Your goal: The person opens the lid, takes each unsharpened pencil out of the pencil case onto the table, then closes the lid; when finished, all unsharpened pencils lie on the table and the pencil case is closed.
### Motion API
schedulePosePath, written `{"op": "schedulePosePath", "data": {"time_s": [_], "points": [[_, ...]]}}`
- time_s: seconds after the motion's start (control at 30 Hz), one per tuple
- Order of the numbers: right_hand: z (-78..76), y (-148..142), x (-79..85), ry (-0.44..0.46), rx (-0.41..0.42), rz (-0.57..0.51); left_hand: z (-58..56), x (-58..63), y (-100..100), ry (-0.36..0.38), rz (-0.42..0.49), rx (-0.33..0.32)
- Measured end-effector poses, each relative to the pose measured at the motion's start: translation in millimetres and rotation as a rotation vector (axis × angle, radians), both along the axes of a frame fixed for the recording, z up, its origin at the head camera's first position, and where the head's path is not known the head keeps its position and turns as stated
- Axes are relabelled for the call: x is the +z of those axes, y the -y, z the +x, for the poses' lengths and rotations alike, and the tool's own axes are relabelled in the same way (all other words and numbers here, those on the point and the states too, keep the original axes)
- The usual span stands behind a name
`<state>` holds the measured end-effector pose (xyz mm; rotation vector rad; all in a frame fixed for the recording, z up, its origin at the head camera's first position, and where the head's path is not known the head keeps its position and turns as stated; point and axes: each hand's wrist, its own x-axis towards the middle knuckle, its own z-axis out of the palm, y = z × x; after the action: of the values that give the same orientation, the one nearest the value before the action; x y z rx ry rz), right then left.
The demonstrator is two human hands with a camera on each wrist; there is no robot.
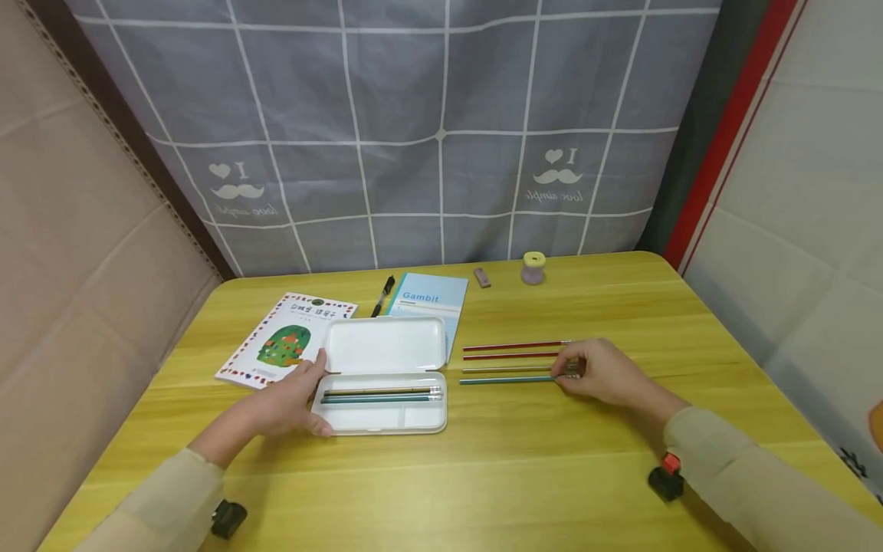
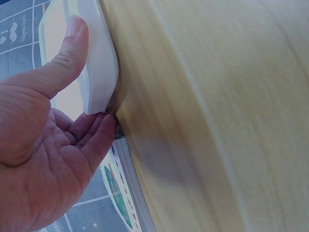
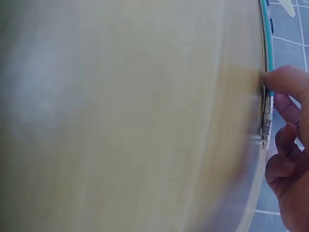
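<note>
An open white pencil case lies on the table, its lid folded back. Inside it are a gold pencil and teal pencils with eraser ends to the right. My left hand holds the case's left end; in the left wrist view the thumb lies along its side and the fingertips touch its corner. My right hand pinches a teal pencil near its eraser end, also visible in the right wrist view. Beyond that pencil lie a gold pencil and two red pencils.
A picture booklet lies behind my left hand. Behind the case are a light blue Gambit notebook and a black pen. An eraser and a yellow-topped, spool-shaped object stand near the table's back edge.
</note>
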<state>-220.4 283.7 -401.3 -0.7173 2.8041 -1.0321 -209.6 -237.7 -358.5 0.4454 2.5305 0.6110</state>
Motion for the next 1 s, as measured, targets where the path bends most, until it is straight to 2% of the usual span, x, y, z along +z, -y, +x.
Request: {"op": "schedulePosePath", "data": {"time_s": [0.2, 0.37, 0.6, 1.0], "points": [[1.7, -0.8, 1.4, -0.030, -0.015, 0.041, -0.8, -2.9, 0.2, 0.013, 0.005, 0.003], [3.5, -2.3, 2.1, -0.020, -0.028, 0.050, -1.8, -5.7, 0.8, 0.023, -0.006, 0.015], [5.7, -2.0, 4.1, -0.035, -0.029, 0.076, -1.5, -4.6, -0.2, 0.022, -0.003, 0.014], [5.0, 3.9, 8.0, -0.013, -0.091, -0.048, -0.9, -2.8, 0.1, 0.016, -0.006, 0.014]]}}
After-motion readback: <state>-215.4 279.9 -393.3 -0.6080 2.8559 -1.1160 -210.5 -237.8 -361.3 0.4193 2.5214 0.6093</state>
